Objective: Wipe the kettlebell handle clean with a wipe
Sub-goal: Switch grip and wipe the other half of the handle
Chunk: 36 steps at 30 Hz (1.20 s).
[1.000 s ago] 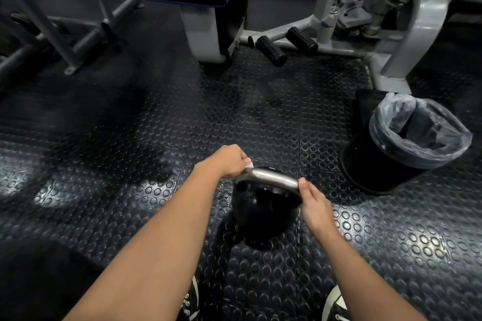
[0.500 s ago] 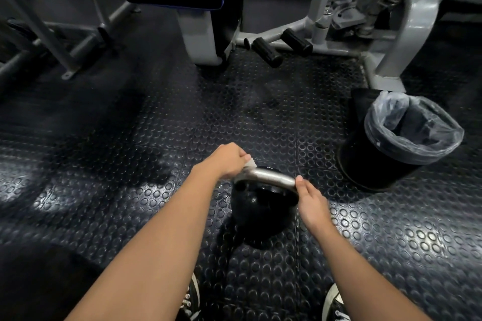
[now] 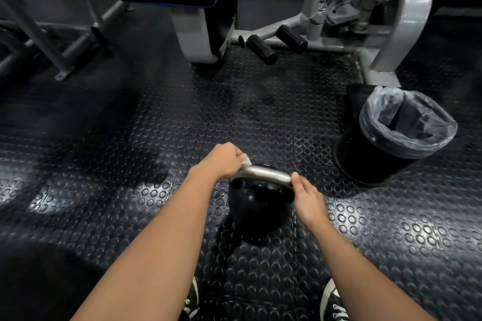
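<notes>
A black kettlebell [image 3: 260, 206] stands on the studded rubber floor between my feet, its bare metal handle [image 3: 266, 173] running left to right across the top. My left hand [image 3: 225, 160] grips the handle's left end with a white wipe [image 3: 245, 159] wrapped under the fingers; only a small corner of the wipe shows. My right hand [image 3: 306, 195] holds the handle's right end, thumb on top of the bar.
A black bin [image 3: 370, 156] lined with a clear plastic bag stands on the floor to the right. Grey gym machine frames [image 3: 407, 21] with black foot pegs [image 3: 260, 49] fill the back, and a bench frame [image 3: 65, 41] is at far left.
The view has drifted slightly, and both hands and the kettlebell stay in the same hold. My left hand with the wipe remains at the handle's left end.
</notes>
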Available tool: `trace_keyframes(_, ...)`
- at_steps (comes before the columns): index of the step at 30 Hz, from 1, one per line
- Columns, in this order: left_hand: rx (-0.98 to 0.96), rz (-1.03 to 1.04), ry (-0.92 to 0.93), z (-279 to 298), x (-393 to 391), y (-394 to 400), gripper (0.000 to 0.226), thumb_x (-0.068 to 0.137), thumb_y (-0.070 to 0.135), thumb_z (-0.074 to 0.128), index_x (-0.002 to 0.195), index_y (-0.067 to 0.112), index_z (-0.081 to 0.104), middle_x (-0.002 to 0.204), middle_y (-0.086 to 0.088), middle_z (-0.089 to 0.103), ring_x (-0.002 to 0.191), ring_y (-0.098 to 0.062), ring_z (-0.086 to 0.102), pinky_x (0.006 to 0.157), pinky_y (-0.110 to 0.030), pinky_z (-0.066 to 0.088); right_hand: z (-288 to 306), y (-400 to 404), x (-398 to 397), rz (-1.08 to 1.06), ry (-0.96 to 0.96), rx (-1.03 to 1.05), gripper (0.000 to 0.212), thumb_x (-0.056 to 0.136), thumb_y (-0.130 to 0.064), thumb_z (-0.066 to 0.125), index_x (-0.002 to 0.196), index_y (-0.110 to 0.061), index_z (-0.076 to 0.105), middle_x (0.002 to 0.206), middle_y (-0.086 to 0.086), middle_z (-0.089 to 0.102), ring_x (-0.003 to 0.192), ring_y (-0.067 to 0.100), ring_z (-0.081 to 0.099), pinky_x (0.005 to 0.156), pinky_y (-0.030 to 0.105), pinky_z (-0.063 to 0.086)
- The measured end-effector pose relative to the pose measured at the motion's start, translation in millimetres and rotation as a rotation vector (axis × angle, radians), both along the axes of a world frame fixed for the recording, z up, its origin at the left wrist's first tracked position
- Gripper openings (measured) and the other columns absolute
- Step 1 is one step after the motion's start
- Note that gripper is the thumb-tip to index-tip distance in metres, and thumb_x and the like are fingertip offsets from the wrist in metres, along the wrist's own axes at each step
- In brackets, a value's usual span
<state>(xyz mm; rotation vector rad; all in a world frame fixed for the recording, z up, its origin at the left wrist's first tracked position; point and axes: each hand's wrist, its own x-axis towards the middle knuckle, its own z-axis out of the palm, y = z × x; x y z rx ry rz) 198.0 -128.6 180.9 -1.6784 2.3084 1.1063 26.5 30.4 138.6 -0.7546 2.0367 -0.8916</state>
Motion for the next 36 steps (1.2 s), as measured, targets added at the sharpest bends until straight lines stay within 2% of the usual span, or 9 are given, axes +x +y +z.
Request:
trace_keyframes(3, -0.017, -0.014, -0.002, 1, 0, -3, 0.04, 0.116, 0.033, 0.047, 0.115, 0.008, 0.079, 0.091, -0.01, 0.072, 0.069, -0.013, 0.053, 0.073, -0.034, 0.045, 1, 0, 0, -0.002, -0.007, -0.005, 0.054, 0.1, -0.056, 0.033, 0.139, -0.024, 0.052, 0.141, 0.003, 0.053, 0.133, 0.023, 0.043, 0.109, 0.037, 0.029)
trace_keyframes(12, 0.002, -0.035, -0.041, 2, -4, 1, 0.041, 0.116, 0.031, 0.047, 0.096, 0.013, 0.077, 0.079, -0.001, 0.063, 0.083, -0.02, 0.057, 0.087, -0.036, 0.047, -3, 0, -1, 0.016, 0.001, 0.002, 0.055, 0.099, -0.06, 0.03, 0.139, -0.028, 0.052, 0.14, -0.001, 0.054, 0.132, 0.022, 0.043, 0.108, 0.038, 0.03)
trace_keyframes(15, 0.026, -0.002, -0.038, -1, 0, 1, 0.038, 0.117, 0.031, 0.045, 0.106, 0.013, 0.077, 0.093, -0.009, 0.07, 0.095, -0.031, 0.067, 0.09, -0.039, 0.051, -3, -1, -1, 0.012, -0.003, -0.007, 0.056, 0.099, -0.059, 0.031, 0.139, -0.026, 0.052, 0.14, -0.001, 0.054, 0.132, 0.021, 0.044, 0.107, 0.036, 0.03)
trace_keyframes(17, 0.034, 0.019, -0.037, -5, 1, 1, 0.039, 0.117, 0.032, 0.045, 0.113, 0.012, 0.078, 0.09, -0.008, 0.068, 0.085, -0.028, 0.064, 0.088, -0.04, 0.052, -3, 0, 0, 0.011, 0.002, -0.016, 0.055, 0.099, -0.058, 0.031, 0.138, -0.025, 0.053, 0.14, 0.0, 0.055, 0.131, 0.021, 0.045, 0.105, 0.034, 0.03)
trace_keyframes(20, 0.02, 0.011, -0.01, -9, -6, 1, 0.044, 0.117, 0.032, 0.045, 0.082, 0.021, 0.07, 0.082, -0.002, 0.062, 0.082, -0.021, 0.056, 0.084, -0.033, 0.045, 0, 0, 1, 0.008, 0.007, -0.017, 0.054, 0.1, -0.055, 0.032, 0.138, -0.024, 0.053, 0.139, 0.001, 0.055, 0.13, 0.021, 0.046, 0.101, 0.03, 0.03)
trace_keyframes(22, 0.021, 0.001, -0.02, -8, -7, -1, 0.047, 0.117, 0.032, 0.044, 0.074, 0.02, 0.061, 0.083, -0.004, 0.064, 0.083, -0.024, 0.056, 0.083, -0.033, 0.044, 2, 0, 0, 0.0, -0.003, -0.019, 0.053, 0.101, -0.054, 0.033, 0.138, -0.023, 0.054, 0.138, 0.001, 0.055, 0.129, 0.021, 0.046, 0.099, 0.029, 0.03)
trace_keyframes(27, 0.087, -0.035, -0.099, -2, -4, -7, 0.044, 0.118, 0.029, 0.041, 0.112, -0.001, 0.073, 0.122, -0.023, 0.073, 0.117, -0.039, 0.066, 0.098, -0.041, 0.051, 2, 1, 1, -0.012, -0.021, -0.016, 0.053, 0.1, -0.056, 0.034, 0.139, -0.025, 0.052, 0.14, 0.002, 0.054, 0.131, 0.022, 0.045, 0.104, 0.033, 0.03)
trace_keyframes(31, 0.067, -0.055, -0.062, 0, -6, -10, 0.045, 0.117, 0.032, 0.044, 0.092, 0.004, 0.069, 0.093, -0.013, 0.071, 0.085, -0.026, 0.061, 0.08, -0.036, 0.046, 6, 1, 2, 0.002, -0.007, -0.012, 0.052, 0.101, -0.055, 0.033, 0.139, -0.025, 0.052, 0.139, 0.001, 0.054, 0.127, 0.019, 0.046, 0.101, 0.032, 0.03)
trace_keyframes(36, 0.087, -0.03, -0.097, -5, -4, -9, 0.04, 0.117, 0.032, 0.044, 0.11, 0.009, 0.076, 0.096, -0.009, 0.065, 0.08, -0.022, 0.057, 0.082, -0.033, 0.045, 9, 3, 3, 0.003, -0.018, -0.03, 0.05, 0.101, -0.054, 0.033, 0.137, -0.025, 0.054, 0.129, -0.005, 0.056, 0.107, 0.006, 0.04, 0.095, 0.026, 0.028)
